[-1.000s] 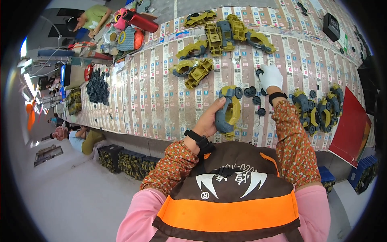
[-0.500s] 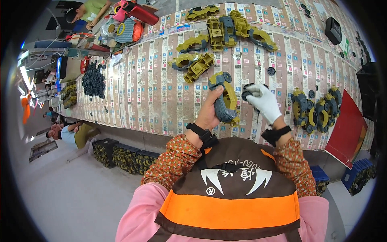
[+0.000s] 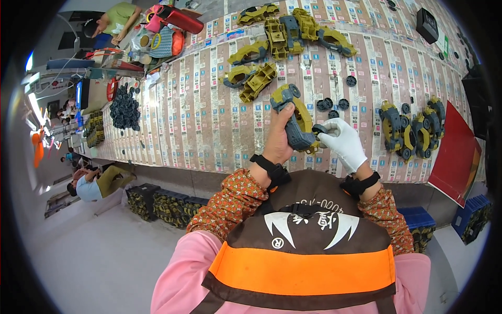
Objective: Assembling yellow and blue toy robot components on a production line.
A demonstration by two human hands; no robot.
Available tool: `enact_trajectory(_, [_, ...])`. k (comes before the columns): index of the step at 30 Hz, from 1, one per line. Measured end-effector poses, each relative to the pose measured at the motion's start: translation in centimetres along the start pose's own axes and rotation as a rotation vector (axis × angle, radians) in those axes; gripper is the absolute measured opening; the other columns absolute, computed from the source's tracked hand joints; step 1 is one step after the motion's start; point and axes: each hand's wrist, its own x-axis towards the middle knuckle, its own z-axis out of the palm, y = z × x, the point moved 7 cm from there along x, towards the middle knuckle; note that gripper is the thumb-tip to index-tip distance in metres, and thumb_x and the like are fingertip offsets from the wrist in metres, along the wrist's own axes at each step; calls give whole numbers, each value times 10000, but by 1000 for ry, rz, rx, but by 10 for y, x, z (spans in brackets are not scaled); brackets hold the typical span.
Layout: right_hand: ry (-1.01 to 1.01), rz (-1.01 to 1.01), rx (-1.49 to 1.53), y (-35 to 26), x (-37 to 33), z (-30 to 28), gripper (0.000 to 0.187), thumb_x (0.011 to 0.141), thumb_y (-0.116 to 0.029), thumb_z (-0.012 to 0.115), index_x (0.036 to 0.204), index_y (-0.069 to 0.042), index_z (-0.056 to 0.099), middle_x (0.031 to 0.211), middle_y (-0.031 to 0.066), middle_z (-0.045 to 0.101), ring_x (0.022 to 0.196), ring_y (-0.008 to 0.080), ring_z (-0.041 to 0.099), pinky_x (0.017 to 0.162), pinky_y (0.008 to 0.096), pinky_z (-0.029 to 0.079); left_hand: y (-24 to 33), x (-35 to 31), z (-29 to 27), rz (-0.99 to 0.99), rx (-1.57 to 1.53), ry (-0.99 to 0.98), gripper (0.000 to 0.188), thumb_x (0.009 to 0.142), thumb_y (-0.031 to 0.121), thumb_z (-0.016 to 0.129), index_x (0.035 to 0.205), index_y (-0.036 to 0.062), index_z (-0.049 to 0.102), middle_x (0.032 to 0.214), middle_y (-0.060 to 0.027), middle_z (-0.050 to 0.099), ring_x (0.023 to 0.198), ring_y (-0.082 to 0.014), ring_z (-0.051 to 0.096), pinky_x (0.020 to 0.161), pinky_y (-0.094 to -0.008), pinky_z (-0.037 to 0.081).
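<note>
My bare left hand [image 3: 278,140] grips a grey-and-olive plastic toy car body [image 3: 299,135], tilted above the table's near side. A black wheel [image 3: 295,91] sits at its far end. In my right hand [image 3: 342,142], which wears a white glove, a small black toy wheel [image 3: 318,129] is pinched between the fingertips. That wheel is close against the near end of the car body; whether it touches is unclear. Just beyond the right hand lie several loose black wheels [image 3: 328,103].
Several olive and grey car bodies [image 3: 278,39] lie at the far middle. Wheeled cars [image 3: 413,131] stand at the right, beside a red board [image 3: 451,154]. A pile of black wheels [image 3: 125,108] is at the left. A black box [image 3: 427,25] sits far right. Other people are at the left.
My right hand has come from over the loose wheels to the near end of the car body, a wheel in its fingers. The loose wheels are now uncovered.
</note>
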Motion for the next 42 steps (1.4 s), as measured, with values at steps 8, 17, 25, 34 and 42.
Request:
enact_trajectory(8, [-2,18,167,-4,-8,4,271,870,-48,742,1115,28,655,999,80,721,871,110,699,774,268,579,3,-3,3,60,33,-60,392,980,286,663,1302,123,511,1160,-29,619,1052,-175,646,916,-386,565])
enact_trajectory(17, [45,-112,-216,-33,-29,11,246,871,-56,690,1102,15,642,997,165,727,900,246,725,828,332,560,7,-10,10,108,59,-26,472,964,234,673,1350,133,421,1156,-44,549,1013,-155,610,855,-344,576])
enact_trajectory(25, [-46,-150,-235,-25,-29,17,281,752,28,598,1032,20,608,954,229,701,909,357,717,801,387,549,1,-10,19,163,176,-57,558,945,193,714,1374,112,366,1173,-56,538,991,-124,587,837,-295,549])
enact_trajectory(34, [-68,-69,-400,-23,-21,17,241,745,-20,646,977,25,598,897,230,692,867,378,703,795,391,547,-11,2,13,116,269,-92,665,934,196,740,1448,97,330,1224,-58,527,1042,-128,566,912,-298,510])
enact_trajectory(42, [83,-156,-179,3,16,-19,492,812,-120,707,1286,-30,611,1176,178,672,1058,255,680,914,353,531,-38,22,-8,-31,1101,-427,838,788,321,867,1403,3,397,1267,-161,560,1120,-239,591,972,-348,487])
